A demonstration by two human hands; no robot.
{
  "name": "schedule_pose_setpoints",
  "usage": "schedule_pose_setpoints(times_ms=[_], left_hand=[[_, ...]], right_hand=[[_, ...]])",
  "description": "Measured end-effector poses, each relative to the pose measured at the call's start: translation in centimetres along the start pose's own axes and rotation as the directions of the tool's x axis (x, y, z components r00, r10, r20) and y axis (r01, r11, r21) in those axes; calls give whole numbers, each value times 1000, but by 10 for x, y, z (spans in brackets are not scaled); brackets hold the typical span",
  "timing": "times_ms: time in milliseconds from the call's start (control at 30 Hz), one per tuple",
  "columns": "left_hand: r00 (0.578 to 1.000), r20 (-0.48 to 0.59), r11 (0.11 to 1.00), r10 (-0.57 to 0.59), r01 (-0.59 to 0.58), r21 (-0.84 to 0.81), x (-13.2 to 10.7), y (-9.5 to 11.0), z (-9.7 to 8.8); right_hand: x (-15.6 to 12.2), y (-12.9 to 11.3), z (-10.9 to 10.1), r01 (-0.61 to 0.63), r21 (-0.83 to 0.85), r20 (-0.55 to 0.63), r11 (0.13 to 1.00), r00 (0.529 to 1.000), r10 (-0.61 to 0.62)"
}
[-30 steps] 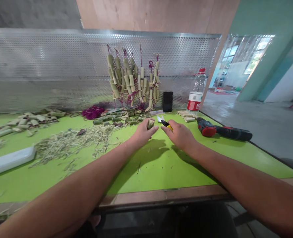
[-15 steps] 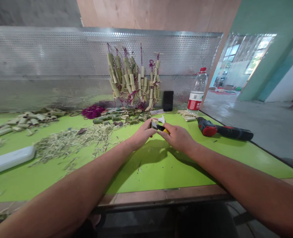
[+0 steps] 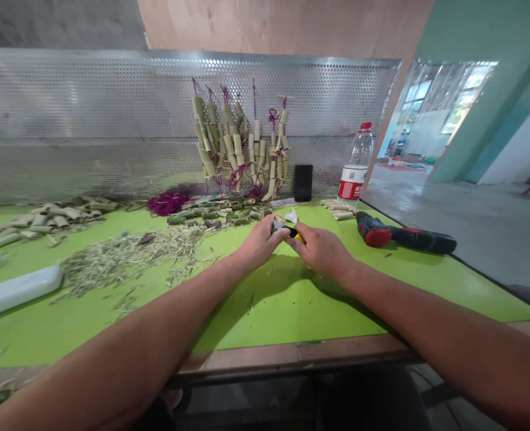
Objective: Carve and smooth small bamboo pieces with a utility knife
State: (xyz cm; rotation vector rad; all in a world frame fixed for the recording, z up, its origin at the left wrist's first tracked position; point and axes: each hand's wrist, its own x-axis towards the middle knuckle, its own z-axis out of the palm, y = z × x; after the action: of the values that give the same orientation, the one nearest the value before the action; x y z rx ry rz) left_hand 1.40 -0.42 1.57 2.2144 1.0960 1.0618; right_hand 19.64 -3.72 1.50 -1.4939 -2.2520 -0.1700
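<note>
My right hand (image 3: 325,248) is closed around a yellow and black utility knife (image 3: 299,237), its blade pointing left. My left hand (image 3: 259,242) is wrapped round a short bamboo piece (image 3: 278,219), mostly hidden by the fingers. The knife blade lies against this piece, and my left thumb reaches across to the black front of the knife. Both hands are just above the green tabletop (image 3: 274,323). Just behind them lies a small white crumpled scrap (image 3: 291,216). Cut bamboo tubes (image 3: 211,214) lie beyond my left hand.
A shavings heap (image 3: 125,257) and white oblong object (image 3: 18,290) are left. Purple cord (image 3: 168,203) lies behind. Strung bamboo (image 3: 231,143) hangs on a perforated metal panel (image 3: 112,108). A black phone-like slab (image 3: 303,183), bottle (image 3: 355,164) and cordless drill (image 3: 381,233) are right.
My left thumb has moved right, from the bamboo piece onto the front of the knife. The knife and my right hand have barely shifted. The view has drifted slightly.
</note>
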Motion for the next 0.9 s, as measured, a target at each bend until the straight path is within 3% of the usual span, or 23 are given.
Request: schedule_pose_setpoints(times_ms=[267,533,733,900], left_hand=[[996,-67,998,-62,63,12,-1,8,3],[988,-126,996,-84,85,-4,-6,13,0],[974,-36,965,-223,215,-151,-1,-3,5],[988,35,969,-150,154,-195,-1,-4,6]], right_hand=[[-2,-4,0,-26,-69,-46,997,999,22],[8,11,6,-140,41,-19,989,990,141],[6,8,6,-41,80,-23,996,999,43],[4,4,6,15,40,26,999,1000,-16]])
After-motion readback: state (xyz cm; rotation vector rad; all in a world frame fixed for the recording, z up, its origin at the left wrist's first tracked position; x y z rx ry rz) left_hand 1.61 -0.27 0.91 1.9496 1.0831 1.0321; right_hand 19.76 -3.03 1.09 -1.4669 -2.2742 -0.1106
